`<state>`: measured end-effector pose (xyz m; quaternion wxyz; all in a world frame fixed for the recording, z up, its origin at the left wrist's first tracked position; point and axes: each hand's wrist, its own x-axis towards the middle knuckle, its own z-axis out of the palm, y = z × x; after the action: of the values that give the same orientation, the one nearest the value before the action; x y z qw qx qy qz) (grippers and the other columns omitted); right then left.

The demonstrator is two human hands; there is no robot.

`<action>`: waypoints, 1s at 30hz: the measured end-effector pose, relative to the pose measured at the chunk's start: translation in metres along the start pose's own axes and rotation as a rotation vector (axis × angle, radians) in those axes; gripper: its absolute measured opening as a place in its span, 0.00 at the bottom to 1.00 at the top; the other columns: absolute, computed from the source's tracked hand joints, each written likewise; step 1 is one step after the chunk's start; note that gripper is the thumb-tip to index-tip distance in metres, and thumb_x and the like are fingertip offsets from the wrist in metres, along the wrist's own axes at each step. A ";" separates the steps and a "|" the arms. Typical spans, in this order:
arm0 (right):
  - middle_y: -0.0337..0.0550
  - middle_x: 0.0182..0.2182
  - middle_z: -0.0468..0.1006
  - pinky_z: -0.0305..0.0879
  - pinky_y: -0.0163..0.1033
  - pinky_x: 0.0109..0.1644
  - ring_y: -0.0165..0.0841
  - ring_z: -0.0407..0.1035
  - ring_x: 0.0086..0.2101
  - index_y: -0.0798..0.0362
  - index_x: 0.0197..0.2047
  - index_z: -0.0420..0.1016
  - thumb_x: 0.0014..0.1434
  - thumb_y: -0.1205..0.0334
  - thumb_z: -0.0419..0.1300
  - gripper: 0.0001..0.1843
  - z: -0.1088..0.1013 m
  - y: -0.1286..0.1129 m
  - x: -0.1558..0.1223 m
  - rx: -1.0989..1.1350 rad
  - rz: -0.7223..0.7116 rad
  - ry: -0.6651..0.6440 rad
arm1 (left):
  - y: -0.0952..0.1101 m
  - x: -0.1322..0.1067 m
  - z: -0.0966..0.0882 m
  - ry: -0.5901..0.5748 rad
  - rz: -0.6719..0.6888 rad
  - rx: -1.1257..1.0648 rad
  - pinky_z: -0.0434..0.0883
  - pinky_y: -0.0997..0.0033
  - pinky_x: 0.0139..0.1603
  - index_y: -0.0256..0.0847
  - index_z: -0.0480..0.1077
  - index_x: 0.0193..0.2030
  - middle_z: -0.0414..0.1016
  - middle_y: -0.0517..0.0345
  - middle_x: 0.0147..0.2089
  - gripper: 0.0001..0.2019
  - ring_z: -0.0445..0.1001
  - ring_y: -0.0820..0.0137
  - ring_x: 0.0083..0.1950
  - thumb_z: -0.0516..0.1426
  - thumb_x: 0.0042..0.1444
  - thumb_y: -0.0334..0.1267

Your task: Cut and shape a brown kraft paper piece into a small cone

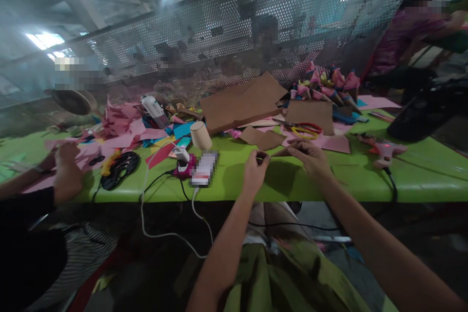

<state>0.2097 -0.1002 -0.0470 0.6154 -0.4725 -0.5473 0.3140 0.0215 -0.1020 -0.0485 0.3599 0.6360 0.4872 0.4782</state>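
Note:
Above the front part of the green tabletop, my left hand [255,171] is closed in a pinch. Opposite it, my right hand [311,160] is also closed, fingertips together. Between them stretches a small, thin brown piece of paper [280,153], gripped at both ends; its exact shape is partly hidden by my fingers. Just behind my hands lie folded brown paper pieces [261,137] and scissors [305,129] with red and yellow handles. Right of my right hand, a pink glue gun [387,151] with a lit red light rests on the table.
Left of my hands are a phone [204,168] on a white cable, a magenta power adapter [185,168], a beige cup [201,135] and a black-and-yellow cord reel [120,169]. A co-worker's hands [68,161] are further left. Large brown cardboard [241,102] and pink paper cones [325,87] lie behind.

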 end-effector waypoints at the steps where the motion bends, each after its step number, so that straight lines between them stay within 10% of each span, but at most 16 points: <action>1: 0.44 0.41 0.79 0.64 0.51 0.60 0.44 0.70 0.49 0.45 0.26 0.81 0.52 0.43 0.70 0.15 0.000 0.000 0.000 -0.001 0.000 0.002 | 0.000 0.000 -0.001 -0.011 0.006 -0.015 0.72 0.70 0.43 0.39 0.73 0.43 0.79 0.54 0.41 0.03 0.77 0.69 0.41 0.60 0.63 0.32; 18: 0.44 0.35 0.80 0.66 0.51 0.57 0.44 0.72 0.46 0.45 0.25 0.81 0.52 0.42 0.70 0.16 0.000 -0.001 0.000 0.034 -0.004 0.020 | -0.005 0.006 0.000 -0.006 -0.161 -0.180 0.67 0.74 0.34 0.39 0.73 0.30 0.74 0.62 0.27 0.08 0.71 0.72 0.30 0.60 0.60 0.38; 30: 0.44 0.34 0.80 0.68 0.49 0.53 0.43 0.72 0.43 0.45 0.27 0.84 0.53 0.43 0.69 0.15 0.002 0.002 -0.001 0.022 -0.016 -0.003 | 0.002 -0.002 0.002 0.044 0.046 -0.001 0.70 0.69 0.43 0.40 0.73 0.36 0.78 0.57 0.36 0.02 0.76 0.68 0.39 0.61 0.61 0.32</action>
<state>0.2080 -0.0996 -0.0493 0.6221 -0.4609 -0.5487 0.3156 0.0242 -0.1045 -0.0480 0.3381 0.6362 0.4799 0.5007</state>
